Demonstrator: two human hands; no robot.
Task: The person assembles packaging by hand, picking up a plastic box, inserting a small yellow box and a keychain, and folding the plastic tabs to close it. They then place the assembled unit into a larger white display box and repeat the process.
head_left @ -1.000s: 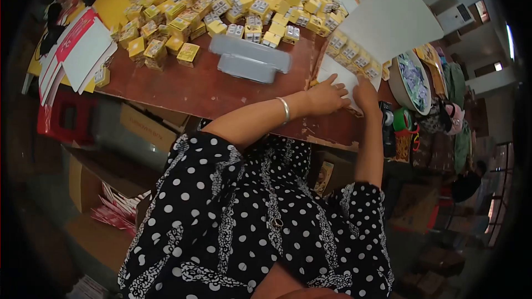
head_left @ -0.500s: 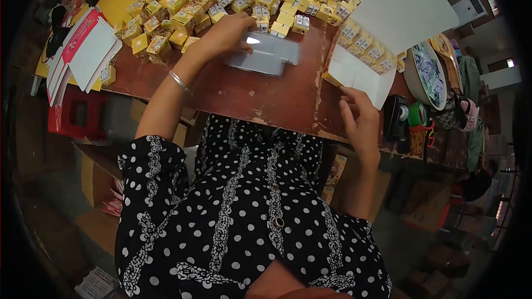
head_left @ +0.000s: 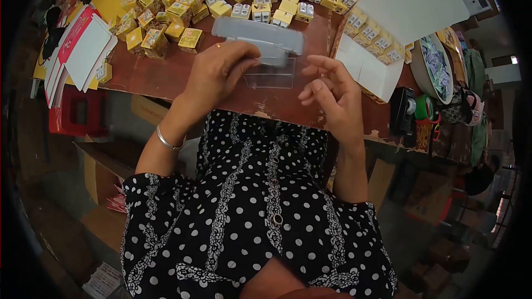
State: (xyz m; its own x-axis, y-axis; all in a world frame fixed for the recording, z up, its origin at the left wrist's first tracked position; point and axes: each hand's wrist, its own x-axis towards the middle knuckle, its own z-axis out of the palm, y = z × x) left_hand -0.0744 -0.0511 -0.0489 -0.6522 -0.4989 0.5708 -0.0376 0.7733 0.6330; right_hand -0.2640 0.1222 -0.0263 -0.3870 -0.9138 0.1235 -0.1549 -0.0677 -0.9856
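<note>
My left hand (head_left: 219,72) is closed in a pinch at the upper left edge of a clear plastic piece (head_left: 270,80), low over the brown table (head_left: 238,99). Just beyond it lie more clear plastic cases (head_left: 257,33), partly overlapping. To the right of the clear piece is my right hand (head_left: 337,94), fingers bent and apart, with nothing in it. An open white box (head_left: 368,69) beyond that hand holds a row of small yellow-and-white boxes (head_left: 371,36).
Many small yellow boxes (head_left: 183,11) are heaped across the back. White and pink card sheets (head_left: 83,50) lie at the left. A bowl of wrapped packets (head_left: 435,69), a black tape dispenser (head_left: 400,113) and green tape (head_left: 424,107) stand at the right.
My left hand has come nearer the front edge, and a clear piece now shows apart from the other cases. My right hand has left the white box and moved left.
</note>
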